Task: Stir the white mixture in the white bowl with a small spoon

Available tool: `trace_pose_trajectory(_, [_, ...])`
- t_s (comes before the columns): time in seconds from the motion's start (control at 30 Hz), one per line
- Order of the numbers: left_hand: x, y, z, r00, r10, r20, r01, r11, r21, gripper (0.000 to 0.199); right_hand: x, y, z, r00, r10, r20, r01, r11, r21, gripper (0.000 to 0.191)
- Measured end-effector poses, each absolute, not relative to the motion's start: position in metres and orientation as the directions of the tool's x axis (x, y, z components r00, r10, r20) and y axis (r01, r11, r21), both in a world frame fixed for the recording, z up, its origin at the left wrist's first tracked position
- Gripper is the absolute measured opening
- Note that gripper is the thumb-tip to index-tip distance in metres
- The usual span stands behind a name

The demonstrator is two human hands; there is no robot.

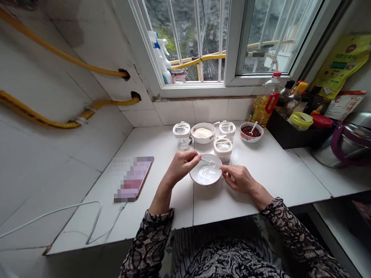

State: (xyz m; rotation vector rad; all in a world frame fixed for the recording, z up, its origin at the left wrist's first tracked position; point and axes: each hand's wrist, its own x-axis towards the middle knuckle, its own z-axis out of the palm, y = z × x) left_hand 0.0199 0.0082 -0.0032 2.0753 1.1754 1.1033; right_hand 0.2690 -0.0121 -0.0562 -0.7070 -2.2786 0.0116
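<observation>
A white bowl (202, 178) stands on the white tiled counter in front of me, glossy inside; whether it holds clear liquid I cannot tell. My left hand (182, 165) pinches the handle of a small white spoon (209, 161), whose end hangs over the bowl. At the bowl's right rim, my right hand (240, 178) grips the edge between thumb and fingers. Just behind the bowl is a lidded clear jar (223, 150) with white contents. Farther back stand a bowl of whitish grains (202, 133) and two more lidded jars, left (182, 133) and right (227, 130).
A bowl of dark red beans (251, 132) with a spoon sits at the back right, near an oil bottle (263, 104). A black seasoning box (282, 129) and a steel pot (340, 143) line the right. Left lies a phone (133, 179) with a white cable (98, 215).
</observation>
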Motion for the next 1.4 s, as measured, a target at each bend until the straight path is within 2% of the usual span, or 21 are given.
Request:
trace_pose_trajectory(0.1, [0.014,0.005,-0.004,0.374,0.9,0.225,0.49,-0.398,0.775,0.035,0.269,-0.013,-0.056,-0.586,0.509,0.631,0.494,0.841,-0.219,0.024])
trace_pose_trajectory(0.2, [0.018,0.002,-0.004,0.419,0.897,0.139,0.532,-0.367,0.763,0.034,0.269,-0.013,-0.056,-0.588,0.512,0.626,0.503,0.837,-0.213,0.025])
trace_pose_trajectory(0.43, [0.022,-0.001,-0.001,0.39,0.904,0.175,0.618,-0.398,0.677,0.035,0.269,-0.013,-0.055,-0.598,0.5,0.627,0.502,0.843,-0.193,0.026])
trace_pose_trajectory(0.6, [0.016,0.0,-0.003,0.335,0.931,0.144,0.596,-0.328,0.733,0.035,0.27,-0.012,-0.057,-0.599,0.513,0.615,0.507,0.837,-0.205,0.031])
trace_pose_trajectory(0.87, [0.016,-0.002,0.0,0.359,0.925,0.126,0.525,-0.312,0.792,0.036,0.269,-0.013,-0.054,-0.601,0.514,0.611,0.498,0.84,-0.217,0.033])
trace_pose_trajectory(1.07, [0.011,0.006,-0.007,0.221,0.969,0.114,0.417,-0.199,0.887,0.035,0.268,-0.013,-0.053,-0.601,0.497,0.626,0.495,0.847,-0.196,0.034])
trace_pose_trajectory(1.23, [0.01,0.014,-0.009,0.153,0.988,0.023,0.165,-0.049,0.985,0.034,0.269,-0.013,-0.056,-0.6,0.516,0.612,0.501,0.838,-0.217,0.033])
trace_pose_trajectory(1.4, [0.017,0.022,-0.012,0.091,0.996,-0.028,0.007,0.027,1.0,0.036,0.268,-0.013,-0.057,-0.594,0.525,0.61,0.513,0.831,-0.215,0.032])
